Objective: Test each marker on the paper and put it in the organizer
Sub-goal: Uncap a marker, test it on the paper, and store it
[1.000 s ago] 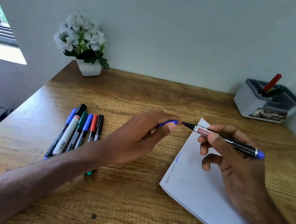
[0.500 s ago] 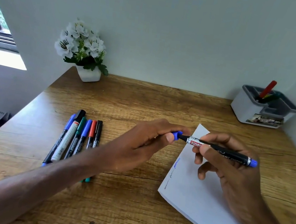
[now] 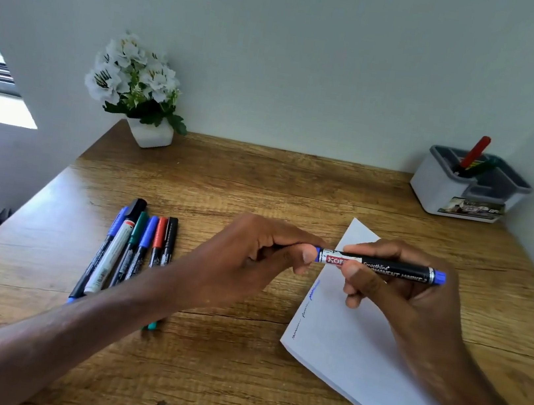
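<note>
**A:** Head view: where is the marker?

**B:** The black marker (image 3: 387, 268) is held level, just above the far corner of the paper (image 3: 357, 354). The right hand (image 3: 394, 290) pinches its barrel between thumb and curled fingers. The left hand (image 3: 264, 254) curls round the blue cap (image 3: 317, 255), which touches the barrel's front end.

**A:** And around them?

**B:** The paper lies on the wooden table (image 3: 261, 184), with faint scribbles along its left edge. A row of markers (image 3: 134, 248) lies side by side to the left. The organizer (image 3: 440, 190) stands in the far right corner, well apart, with a red marker (image 3: 474, 151) leaning in it.
</note>
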A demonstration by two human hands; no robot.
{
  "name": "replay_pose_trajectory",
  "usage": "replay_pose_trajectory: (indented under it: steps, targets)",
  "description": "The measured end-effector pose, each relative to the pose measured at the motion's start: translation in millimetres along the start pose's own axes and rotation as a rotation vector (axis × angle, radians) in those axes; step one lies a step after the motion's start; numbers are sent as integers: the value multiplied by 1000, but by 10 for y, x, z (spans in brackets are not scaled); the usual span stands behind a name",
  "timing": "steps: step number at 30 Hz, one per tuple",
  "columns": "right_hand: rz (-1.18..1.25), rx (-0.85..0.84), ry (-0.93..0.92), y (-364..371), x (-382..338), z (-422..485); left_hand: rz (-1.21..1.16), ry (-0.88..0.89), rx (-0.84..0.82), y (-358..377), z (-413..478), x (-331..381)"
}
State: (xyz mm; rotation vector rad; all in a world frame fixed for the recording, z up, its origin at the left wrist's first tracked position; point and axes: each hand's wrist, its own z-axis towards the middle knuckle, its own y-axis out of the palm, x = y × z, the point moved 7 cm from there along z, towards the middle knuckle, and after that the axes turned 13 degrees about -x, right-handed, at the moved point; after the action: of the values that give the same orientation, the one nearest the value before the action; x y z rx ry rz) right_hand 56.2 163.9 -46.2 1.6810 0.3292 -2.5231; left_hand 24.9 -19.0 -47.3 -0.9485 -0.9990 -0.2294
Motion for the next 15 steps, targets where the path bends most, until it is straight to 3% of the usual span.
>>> replay_pose_trajectory:
  steps: [12,15]
  targets:
    - [-36,-119,-86,-26,-64,-33,-238,-34,-96,169,45,-35]
    - [-85,-163,-90,-67,-67,-38,-390,-37,-127,230,60,-27]
